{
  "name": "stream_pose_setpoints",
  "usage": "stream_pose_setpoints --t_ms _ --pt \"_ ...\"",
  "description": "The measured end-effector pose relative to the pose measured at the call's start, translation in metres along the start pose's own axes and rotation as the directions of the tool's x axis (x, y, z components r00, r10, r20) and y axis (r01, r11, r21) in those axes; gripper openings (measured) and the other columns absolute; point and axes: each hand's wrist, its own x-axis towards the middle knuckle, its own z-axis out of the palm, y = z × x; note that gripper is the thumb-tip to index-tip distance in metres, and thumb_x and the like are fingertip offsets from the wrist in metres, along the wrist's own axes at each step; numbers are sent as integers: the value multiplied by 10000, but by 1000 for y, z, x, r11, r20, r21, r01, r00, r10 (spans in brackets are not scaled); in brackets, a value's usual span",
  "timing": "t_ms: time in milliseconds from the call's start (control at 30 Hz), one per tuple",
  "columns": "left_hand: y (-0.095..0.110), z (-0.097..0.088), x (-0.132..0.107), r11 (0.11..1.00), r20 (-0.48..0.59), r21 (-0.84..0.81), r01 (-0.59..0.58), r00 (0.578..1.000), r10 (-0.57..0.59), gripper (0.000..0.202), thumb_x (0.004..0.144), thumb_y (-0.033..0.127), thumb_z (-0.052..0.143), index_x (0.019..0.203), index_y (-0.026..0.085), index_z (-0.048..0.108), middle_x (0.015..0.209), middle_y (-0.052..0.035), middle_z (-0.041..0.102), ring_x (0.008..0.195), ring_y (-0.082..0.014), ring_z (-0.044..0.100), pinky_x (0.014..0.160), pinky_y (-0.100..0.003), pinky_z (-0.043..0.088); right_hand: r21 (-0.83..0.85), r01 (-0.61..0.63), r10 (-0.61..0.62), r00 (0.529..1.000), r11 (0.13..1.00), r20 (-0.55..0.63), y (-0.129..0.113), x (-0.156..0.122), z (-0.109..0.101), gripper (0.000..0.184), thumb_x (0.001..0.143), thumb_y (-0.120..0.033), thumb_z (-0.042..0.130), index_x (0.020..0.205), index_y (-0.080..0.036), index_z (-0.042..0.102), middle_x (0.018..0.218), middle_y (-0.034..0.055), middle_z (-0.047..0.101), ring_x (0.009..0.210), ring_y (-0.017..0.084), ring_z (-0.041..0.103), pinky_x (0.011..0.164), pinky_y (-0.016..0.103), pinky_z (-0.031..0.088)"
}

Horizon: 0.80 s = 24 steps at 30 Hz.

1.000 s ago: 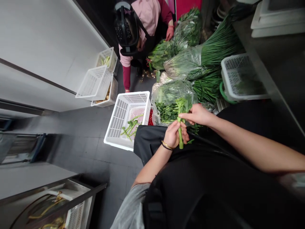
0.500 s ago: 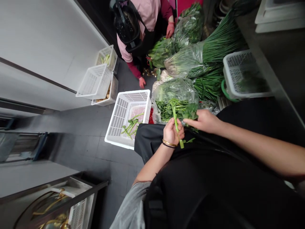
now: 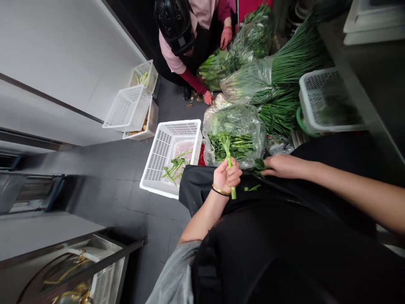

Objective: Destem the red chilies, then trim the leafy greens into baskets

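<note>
My left hand (image 3: 226, 176) is closed around a thick green vegetable stalk (image 3: 230, 165) that stands upright over my black apron, its leafy top reaching up in front of a clear plastic bag of greens (image 3: 236, 133). My right hand (image 3: 280, 165) lies lower on the apron beside the bag's mouth, fingers pinched on some dark torn leaves (image 3: 260, 165). A loose leaf scrap (image 3: 252, 188) rests on the apron between my hands. Left of my knee, a white slotted basket (image 3: 161, 154) on the floor holds several trimmed stalks (image 3: 175, 166).
Another person in pink sleeves and pink gloves (image 3: 208, 97) crouches opposite, reaching to the floor. Bagged scallions and greens (image 3: 272, 71) pile up at the back. White baskets (image 3: 128, 110) are stacked by the wall, another basket (image 3: 329, 101) sits right. A steel counter (image 3: 373, 76) runs along the right.
My right hand has left the stalk's top and dropped to the apron with torn leaves. The left hand keeps the stalk, now more upright. The other person's hand moved right along the floor.
</note>
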Motion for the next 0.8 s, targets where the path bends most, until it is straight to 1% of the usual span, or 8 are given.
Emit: stream_pose_setpoints --t_ms 100,200,300,467,567,633,700,800 --pt "-2 1 -5 999 63 23 46 997 -47 309 940 378 335 732 183 455 547 63 199 355 -41 90 264 -125 30 37 -217 215 975 975 65 8 9 -17 164 656 -283 719 689 -152 626 664 86 630 614 201 595 533 276 370" --pt "-9 1 -5 990 139 82 111 983 -122 296 920 387 358 732 186 465 536 60 232 331 -44 131 247 -132 90 507 -42 153 972 861 -180 -11 28 -44 305 779 -457 588 896 -180 641 692 42 642 598 160 584 548 269 410" --pt "-14 2 0 982 139 172 79 985 -104 282 901 412 384 817 179 520 547 34 360 347 -79 306 270 -176 260 700 124 115 952 704 -285 -34 45 -58 359 802 -524 538 725 -176 587 556 4 571 488 113 505 500 240 379" --pt "-15 5 12 969 -20 223 -102 994 110 171 838 332 546 822 165 514 568 36 442 376 -62 363 346 -171 303 125 232 -93 743 965 -663 -59 38 -35 305 870 -294 472 599 -167 529 592 34 534 544 105 450 506 238 294" --pt "-16 5 17 950 -181 229 -212 950 255 218 781 318 633 760 156 489 538 51 444 378 -39 371 374 -154 299 -105 445 -403 654 889 -641 -67 21 -18 319 906 -241 403 636 -181 561 631 40 555 584 113 474 547 241 330" --pt "-18 4 19 907 -226 305 -289 903 364 275 750 367 669 801 156 502 541 51 482 395 -47 426 392 -155 330 32 458 -328 682 888 -653 -66 15 -15 326 912 -299 431 634 -181 551 625 26 562 579 105 484 560 230 355" --pt "-23 2 20 856 -194 401 -326 883 428 360 703 417 709 846 171 489 552 56 515 415 -67 483 407 -165 368 314 289 -28 775 904 -632 -59 17 -18 334 876 -383 504 615 -176 524 568 7 544 526 97 471 518 224 349" --pt "-30 -3 20 739 -116 582 -339 865 488 424 665 459 731 834 193 447 543 71 520 416 -91 517 425 -197 415 648 77 280 859 757 -429 -48 30 -26 376 787 -476 587 587 -183 463 469 -21 508 433 92 444 444 220 326"
